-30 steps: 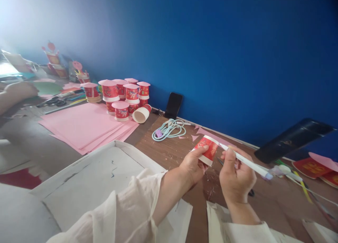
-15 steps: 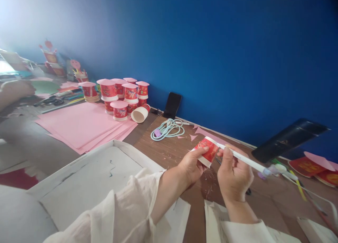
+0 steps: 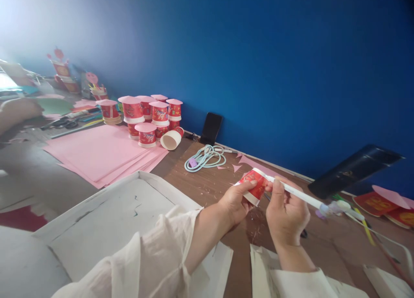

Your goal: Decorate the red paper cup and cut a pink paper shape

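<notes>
My left hand point(image 3: 234, 203) is wrapped round a small red paper cup point(image 3: 255, 186) with white ends, tilted on its side above the table. The thumb presses on its printed wall. In my right hand point(image 3: 287, 211) is a slim white pen point(image 3: 302, 195), pinched between thumb and fingers. Its tip touches or nearly touches the cup's right end; contact is too small to tell. Beneath the hands, the brown table point(image 3: 207, 186) carries fine scraps. Past the cup lies a pink paper strip point(image 3: 258, 165) with small cut pieces.
Several red cups with pink paper tops point(image 3: 147, 134) stand at the left, by a cup on its side point(image 3: 171, 139) and pink sheets point(image 3: 93, 153). Ahead are a coiled cable point(image 3: 205, 158) and phone point(image 3: 211, 128). A black cylinder point(image 3: 352, 170) leans right; a white tray point(image 3: 129, 211) lies left. Another person's hand point(image 3: 21, 112) is far left.
The view has shifted slightly, moving everything a little to the left. Both hands keep their hold, and the pen stays at the cup's end with hardly any movement.
</notes>
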`<state>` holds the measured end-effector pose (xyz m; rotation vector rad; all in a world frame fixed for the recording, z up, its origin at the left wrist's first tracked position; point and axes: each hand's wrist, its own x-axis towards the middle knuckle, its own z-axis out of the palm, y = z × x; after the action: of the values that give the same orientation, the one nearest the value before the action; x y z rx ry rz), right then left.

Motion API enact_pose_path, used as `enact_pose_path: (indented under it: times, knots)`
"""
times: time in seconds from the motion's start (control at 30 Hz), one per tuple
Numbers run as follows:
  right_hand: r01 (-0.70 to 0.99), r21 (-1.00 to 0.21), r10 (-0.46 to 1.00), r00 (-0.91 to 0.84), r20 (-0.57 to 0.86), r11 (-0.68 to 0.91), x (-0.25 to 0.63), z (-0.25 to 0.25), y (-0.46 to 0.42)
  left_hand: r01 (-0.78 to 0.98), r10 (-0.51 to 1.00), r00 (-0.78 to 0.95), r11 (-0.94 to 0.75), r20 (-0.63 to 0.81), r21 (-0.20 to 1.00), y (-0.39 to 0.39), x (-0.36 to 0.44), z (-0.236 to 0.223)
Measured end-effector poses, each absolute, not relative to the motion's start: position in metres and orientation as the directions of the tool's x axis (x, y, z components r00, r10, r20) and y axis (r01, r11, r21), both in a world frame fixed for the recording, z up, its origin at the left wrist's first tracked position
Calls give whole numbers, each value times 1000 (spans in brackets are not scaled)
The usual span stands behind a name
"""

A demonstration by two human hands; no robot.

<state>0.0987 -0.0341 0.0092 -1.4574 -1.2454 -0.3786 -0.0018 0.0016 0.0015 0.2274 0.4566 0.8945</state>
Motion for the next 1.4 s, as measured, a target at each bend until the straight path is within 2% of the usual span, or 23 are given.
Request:
enact_pose_path:
  times: [0.33,0.77,1.4]
  knots:
    - [846,-512,473,393,788,150,99,8,-34,-695,791,531,611,-303,378,3,0,0]
    - [841,-495,500,340,797,217,105,4,-33,-683,769,547,639,-332,355,3,-2,2]
    - [850,-481,488,333,807,215,105,9,-37,-671,735,610,678,-296,302,4,-8,6]
